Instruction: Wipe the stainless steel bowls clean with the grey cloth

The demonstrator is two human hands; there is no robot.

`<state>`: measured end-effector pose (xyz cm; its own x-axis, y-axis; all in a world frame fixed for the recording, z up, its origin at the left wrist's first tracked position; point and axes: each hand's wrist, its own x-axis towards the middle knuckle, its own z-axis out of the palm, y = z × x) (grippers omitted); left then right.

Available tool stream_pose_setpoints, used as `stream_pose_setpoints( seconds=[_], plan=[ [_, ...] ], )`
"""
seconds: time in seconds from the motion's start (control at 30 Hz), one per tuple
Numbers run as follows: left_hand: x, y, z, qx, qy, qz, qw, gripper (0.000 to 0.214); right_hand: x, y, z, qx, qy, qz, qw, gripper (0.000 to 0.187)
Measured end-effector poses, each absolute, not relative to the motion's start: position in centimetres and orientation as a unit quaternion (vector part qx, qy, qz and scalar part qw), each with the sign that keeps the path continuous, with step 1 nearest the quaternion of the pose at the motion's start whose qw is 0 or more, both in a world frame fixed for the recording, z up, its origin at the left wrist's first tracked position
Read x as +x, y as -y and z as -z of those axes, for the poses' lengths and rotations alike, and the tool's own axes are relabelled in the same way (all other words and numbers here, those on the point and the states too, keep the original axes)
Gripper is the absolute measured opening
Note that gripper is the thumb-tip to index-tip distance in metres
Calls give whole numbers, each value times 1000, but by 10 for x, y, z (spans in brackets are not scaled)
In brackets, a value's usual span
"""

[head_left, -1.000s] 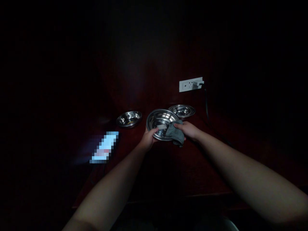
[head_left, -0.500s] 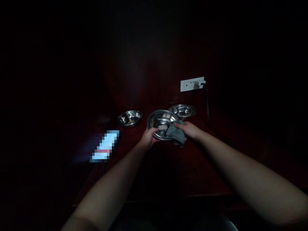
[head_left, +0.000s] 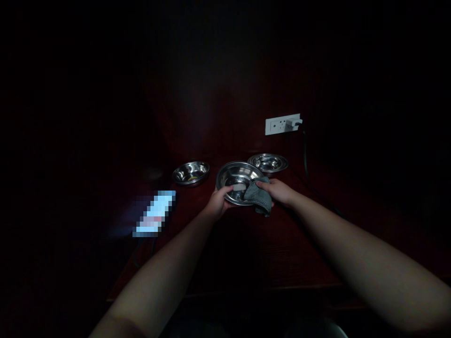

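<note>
My left hand point(head_left: 217, 203) grips the near-left rim of a shiny steel bowl point(head_left: 235, 177), tilted towards me above a dark red wooden table point(head_left: 303, 244). My right hand point(head_left: 278, 191) is closed on a grey cloth point(head_left: 259, 197) pressed against the bowl's right rim, part of it hanging below. The scene is very dark.
Two more steel bowls rest on the table: one to the left point(head_left: 190, 172), one behind at the right point(head_left: 268, 162). A lit phone screen point(head_left: 155, 213) lies at the left. A white wall socket point(head_left: 282, 125) with a plug and a black cable point(head_left: 305, 159) is at the back right.
The bowl, cloth and both hands stay almost where they were; the view has shifted only slightly.
</note>
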<state>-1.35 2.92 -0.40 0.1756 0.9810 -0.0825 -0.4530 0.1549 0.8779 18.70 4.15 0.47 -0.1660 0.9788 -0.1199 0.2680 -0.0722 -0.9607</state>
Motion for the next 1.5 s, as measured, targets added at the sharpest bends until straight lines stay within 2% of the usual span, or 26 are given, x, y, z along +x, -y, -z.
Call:
stream_pose_setpoints(
  seconds=[1.5],
  plan=[
    [-12, -31, 5, 372, -374, -534, 661, 48, 186, -41, -5, -540, 583, -494, 353, 25]
  ],
)
